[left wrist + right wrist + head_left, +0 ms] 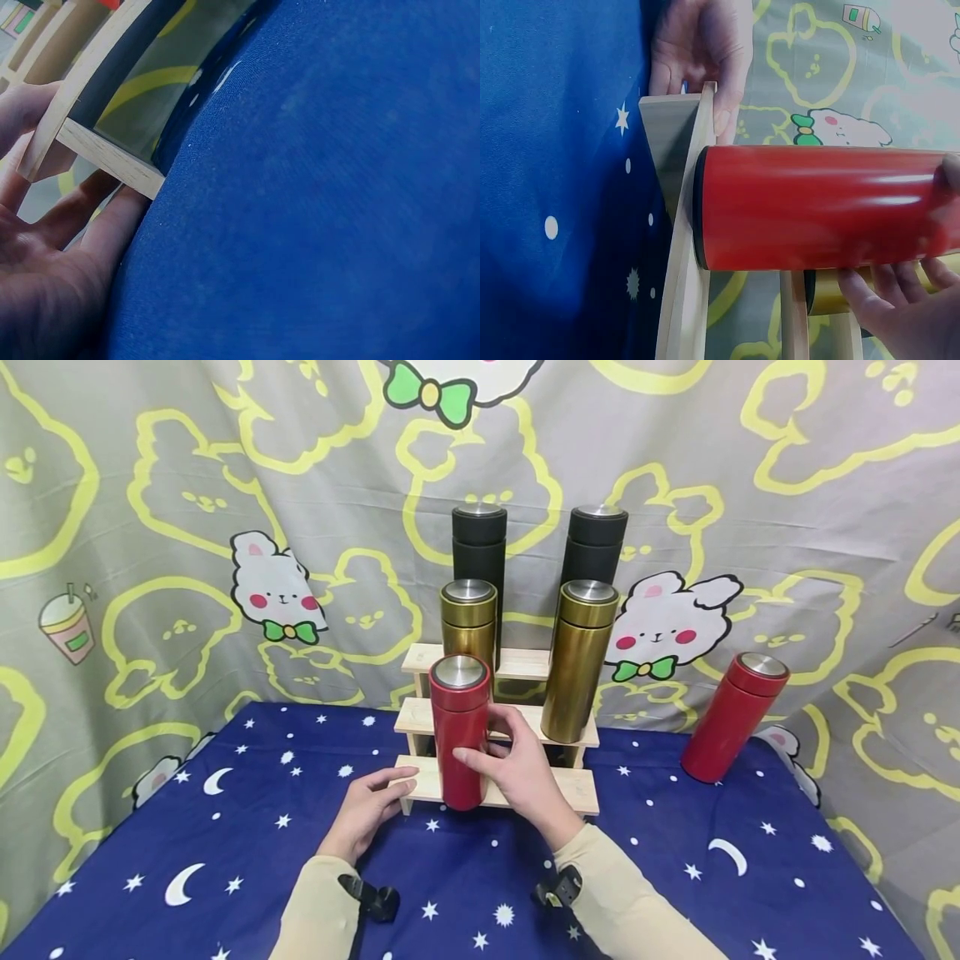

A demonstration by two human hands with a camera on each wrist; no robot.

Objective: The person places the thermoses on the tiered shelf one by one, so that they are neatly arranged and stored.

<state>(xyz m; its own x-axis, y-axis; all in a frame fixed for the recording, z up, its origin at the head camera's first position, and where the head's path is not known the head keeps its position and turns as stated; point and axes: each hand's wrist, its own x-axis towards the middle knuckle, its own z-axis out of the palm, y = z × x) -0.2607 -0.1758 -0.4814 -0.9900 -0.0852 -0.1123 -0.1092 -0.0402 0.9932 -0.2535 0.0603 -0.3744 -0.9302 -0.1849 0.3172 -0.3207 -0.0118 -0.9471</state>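
A red flask (pixel 459 735) with a steel lid stands upright on the lowest step of a wooden stepped rack (pixel 577 789). My right hand (pixel 486 745) grips its body, thumb in front and fingers behind. The right wrist view shows the same red flask (pixel 817 206) with my right fingers (pixel 885 300) curled under it. At the rack's left end, my left hand (pixel 396 787) holds the lowest step. In the left wrist view its fingers (pixel 45 247) lie against the rack's wooden end (pixel 112 157).
Two gold flasks (pixel 468 618) (pixel 577 660) stand on the middle step and two black flasks (pixel 478 539) (pixel 595 539) behind them. A second red flask (pixel 733 717) leans at the right on the blue starry cloth (pixel 225 843). A cartoon curtain hangs behind.
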